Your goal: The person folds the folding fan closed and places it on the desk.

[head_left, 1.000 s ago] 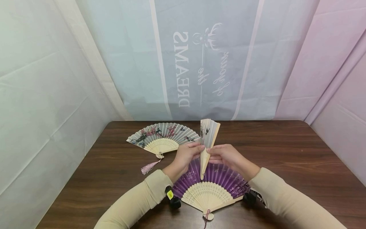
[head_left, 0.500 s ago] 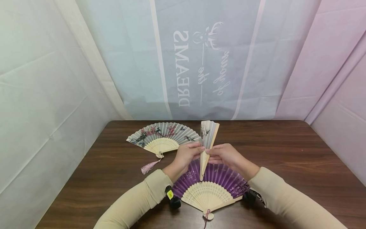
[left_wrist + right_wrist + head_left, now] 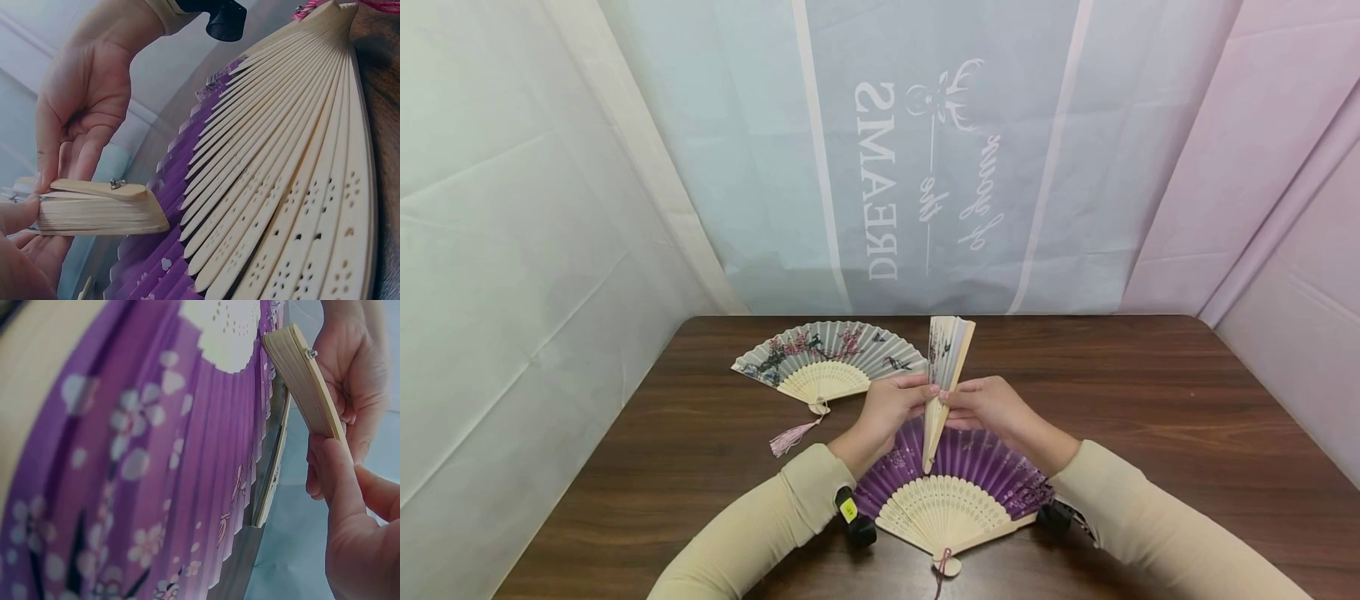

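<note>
Three folding fans on my feed. Nearest, lower centre of frame: purple fan (image 3: 951, 508), lying spread on the table (image 3: 1150, 417), rivet end toward the bottom edge, probably so its print faces up. Mid-frame, raised above it: nearly folded fan (image 3: 947, 358). I read both hands as grasping it: left hand (image 3: 886, 410) pinches one side, right hand (image 3: 996, 407) the other, likely to keep the ribs bunched and steady. Farther, left of centre: grey floral fan (image 3: 823, 358), spread, pink tassel (image 3: 793, 437) on the table. Behind, upper frame: lettered backdrop (image 3: 940, 183).
</note>
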The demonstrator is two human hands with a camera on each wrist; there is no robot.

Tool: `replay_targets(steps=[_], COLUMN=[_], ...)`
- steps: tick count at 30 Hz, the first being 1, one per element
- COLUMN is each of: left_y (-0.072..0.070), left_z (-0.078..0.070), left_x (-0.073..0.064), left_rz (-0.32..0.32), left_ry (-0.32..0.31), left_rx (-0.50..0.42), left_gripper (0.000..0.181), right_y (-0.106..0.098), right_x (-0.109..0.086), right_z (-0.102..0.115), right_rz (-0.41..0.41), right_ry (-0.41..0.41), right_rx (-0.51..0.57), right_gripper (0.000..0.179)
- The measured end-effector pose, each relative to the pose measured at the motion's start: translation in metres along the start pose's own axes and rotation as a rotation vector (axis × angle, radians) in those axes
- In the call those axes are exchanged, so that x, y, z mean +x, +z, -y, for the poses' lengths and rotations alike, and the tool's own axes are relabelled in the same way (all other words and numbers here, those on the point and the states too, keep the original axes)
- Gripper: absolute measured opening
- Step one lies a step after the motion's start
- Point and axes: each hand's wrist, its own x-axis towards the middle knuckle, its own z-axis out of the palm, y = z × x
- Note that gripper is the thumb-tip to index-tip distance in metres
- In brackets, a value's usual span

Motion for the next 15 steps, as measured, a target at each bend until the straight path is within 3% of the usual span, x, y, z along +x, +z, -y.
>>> replay_targets(steps=[15], left_y=[0.0021], left_z=[0.0009], left_x=[-0.0015], left_rz=[0.003], left_ry=[0.025], left_rx=[0.038], left_gripper=[0.035], right_y=[0.0000], right_x=[0.0000], right_z=[-0.0012], right_rz=[0.003], right_ry=[-0.014], right_rx=[-0.016], right_gripper=[0.035])
